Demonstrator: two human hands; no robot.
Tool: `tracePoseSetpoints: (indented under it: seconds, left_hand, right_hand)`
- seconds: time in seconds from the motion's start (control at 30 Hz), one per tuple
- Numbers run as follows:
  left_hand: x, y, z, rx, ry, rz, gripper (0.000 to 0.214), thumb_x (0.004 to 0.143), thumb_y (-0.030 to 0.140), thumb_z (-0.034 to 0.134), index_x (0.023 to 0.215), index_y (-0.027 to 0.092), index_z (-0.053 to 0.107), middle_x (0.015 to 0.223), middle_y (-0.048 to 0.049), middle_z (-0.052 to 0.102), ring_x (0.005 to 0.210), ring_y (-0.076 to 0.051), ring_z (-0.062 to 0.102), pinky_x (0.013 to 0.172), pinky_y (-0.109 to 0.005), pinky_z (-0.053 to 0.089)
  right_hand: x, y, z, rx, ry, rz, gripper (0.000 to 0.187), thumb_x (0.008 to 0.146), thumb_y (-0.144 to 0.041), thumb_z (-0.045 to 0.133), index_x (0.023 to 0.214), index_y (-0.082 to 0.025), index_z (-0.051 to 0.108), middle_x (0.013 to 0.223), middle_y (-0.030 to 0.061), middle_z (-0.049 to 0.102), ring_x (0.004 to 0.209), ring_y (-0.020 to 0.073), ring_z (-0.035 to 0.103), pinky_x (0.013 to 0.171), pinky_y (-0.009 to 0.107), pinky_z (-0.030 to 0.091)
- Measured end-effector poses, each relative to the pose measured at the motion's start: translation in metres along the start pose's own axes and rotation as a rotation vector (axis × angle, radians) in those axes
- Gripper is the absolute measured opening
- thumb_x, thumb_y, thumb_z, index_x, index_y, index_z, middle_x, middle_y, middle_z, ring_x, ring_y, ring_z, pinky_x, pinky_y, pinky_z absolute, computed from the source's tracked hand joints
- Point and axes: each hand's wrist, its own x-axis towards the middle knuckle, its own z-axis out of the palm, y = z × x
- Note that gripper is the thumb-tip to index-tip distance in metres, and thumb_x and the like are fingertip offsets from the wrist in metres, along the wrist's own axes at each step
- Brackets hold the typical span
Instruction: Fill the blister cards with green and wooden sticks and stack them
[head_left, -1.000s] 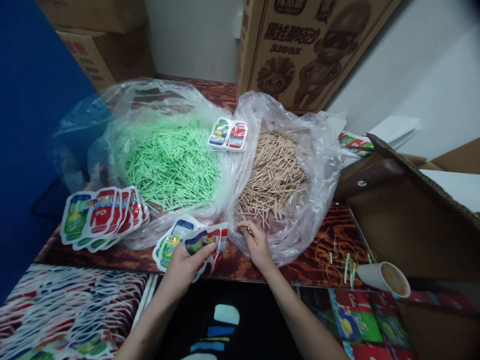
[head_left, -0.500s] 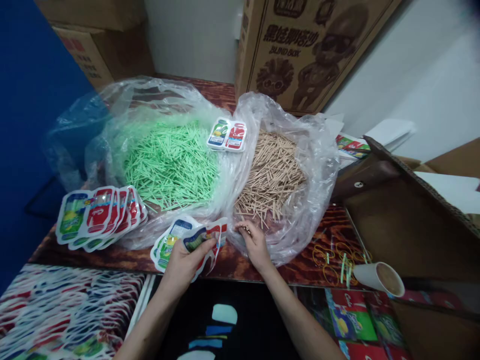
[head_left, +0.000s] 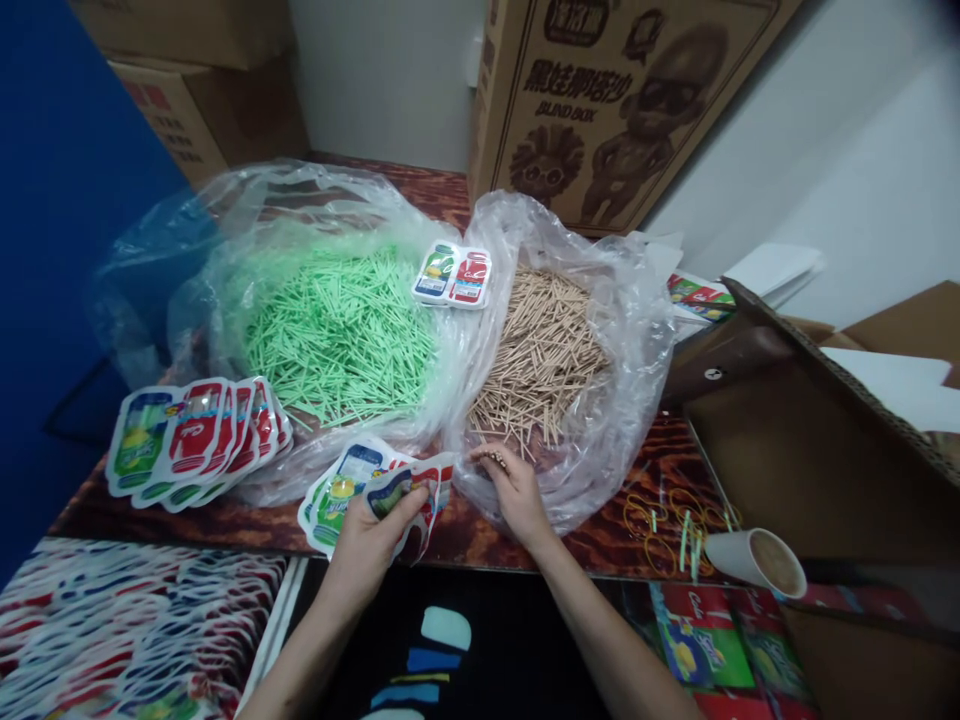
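My left hand [head_left: 371,535] is closed on a printed plastic packet [head_left: 397,490], held above a small pile of the same packets [head_left: 337,492] at the table's front edge. My right hand [head_left: 514,487] is closed in a pinch on a small bundle of tan wooden sticks [head_left: 493,459] at the near edge of a clear bag of tan sticks [head_left: 544,350]. Left of it lies a clear bag of green sticks [head_left: 341,335]. One double packet [head_left: 452,276] rests on the plastic between the two bags.
A fanned stack of packets [head_left: 195,440] lies at the table's left front. Rubber bands and a few green sticks [head_left: 667,515] lie at the right, by a tipped paper cup [head_left: 757,562]. A printed carton [head_left: 607,100] stands behind; an open cardboard box [head_left: 825,440] stands right.
Both hands stay nearly where they were. The packet in my left hand has tilted a little; the view has shifted slightly.
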Motion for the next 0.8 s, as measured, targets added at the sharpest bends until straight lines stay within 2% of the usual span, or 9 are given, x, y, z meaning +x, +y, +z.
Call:
tracePoseSetpoints:
  seconds: [0.23, 0.37, 0.47, 0.53, 0.63, 0.8]
  left_hand:
    - [0.012, 0.006, 0.015, 0.107, -0.155, 0.037, 0.022, 0.074, 0.037, 0.069, 0.072, 0.015, 0.069, 0.072, -0.0020, 0.070, 0.070, -0.017, 0.061, 0.070, -0.027, 0.047]
    - [0.016, 0.003, 0.021, 0.175, -0.185, 0.071, 0.023, 0.076, 0.037, 0.067, 0.075, 0.014, 0.068, 0.070, -0.0004, 0.066, 0.068, -0.015, 0.057, 0.068, -0.025, 0.043]
    - [0.017, 0.000, 0.024, 0.227, -0.173, 0.114, 0.023, 0.077, 0.037, 0.066, 0.073, 0.015, 0.065, 0.067, 0.0012, 0.062, 0.066, -0.014, 0.054, 0.066, -0.024, 0.042]
    - [0.017, -0.001, 0.026, 0.260, -0.171, 0.139, 0.023, 0.078, 0.037, 0.065, 0.072, 0.015, 0.063, 0.067, 0.0017, 0.061, 0.066, -0.014, 0.053, 0.066, -0.024, 0.041]
    - [0.017, -0.002, 0.026, 0.291, -0.163, 0.171, 0.020, 0.079, 0.036, 0.064, 0.077, 0.016, 0.065, 0.070, 0.0016, 0.062, 0.068, -0.014, 0.053, 0.068, -0.025, 0.042]
    - [0.017, 0.000, 0.024, 0.277, -0.113, 0.175, 0.020, 0.077, 0.036, 0.065, 0.078, 0.016, 0.067, 0.072, 0.0012, 0.065, 0.069, -0.015, 0.056, 0.068, -0.025, 0.043]
  right_hand:
    - [0.017, -0.025, -0.015, 0.157, -0.013, 0.079, 0.013, 0.086, -0.030, 0.057, 0.089, -0.020, 0.065, 0.077, 0.0014, 0.069, 0.075, 0.0173, 0.064, 0.073, 0.029, 0.049]
    - [0.028, -0.040, -0.022, 0.527, 0.027, 0.199, 0.014, 0.081, -0.034, 0.066, 0.085, -0.020, 0.063, 0.074, -0.0002, 0.070, 0.070, 0.0152, 0.066, 0.071, 0.028, 0.052]
    - [0.037, -0.057, -0.025, 0.859, 0.031, 0.313, 0.016, 0.078, -0.031, 0.071, 0.085, -0.020, 0.062, 0.079, -0.0001, 0.073, 0.075, 0.0157, 0.069, 0.076, 0.030, 0.054]
    - [0.043, -0.069, -0.025, 0.991, -0.008, 0.377, 0.013, 0.078, -0.027, 0.071, 0.084, -0.020, 0.062, 0.082, 0.0006, 0.074, 0.081, 0.0161, 0.070, 0.082, 0.031, 0.054]
    - [0.046, -0.085, -0.019, 1.053, -0.062, 0.407, 0.008, 0.081, -0.024, 0.068, 0.083, -0.019, 0.062, 0.085, 0.0028, 0.075, 0.086, 0.0167, 0.071, 0.089, 0.032, 0.052]
    - [0.039, -0.097, -0.008, 1.006, -0.111, 0.428, 0.010, 0.081, -0.026, 0.068, 0.082, -0.018, 0.062, 0.083, 0.0039, 0.075, 0.083, 0.0193, 0.071, 0.080, 0.034, 0.055]
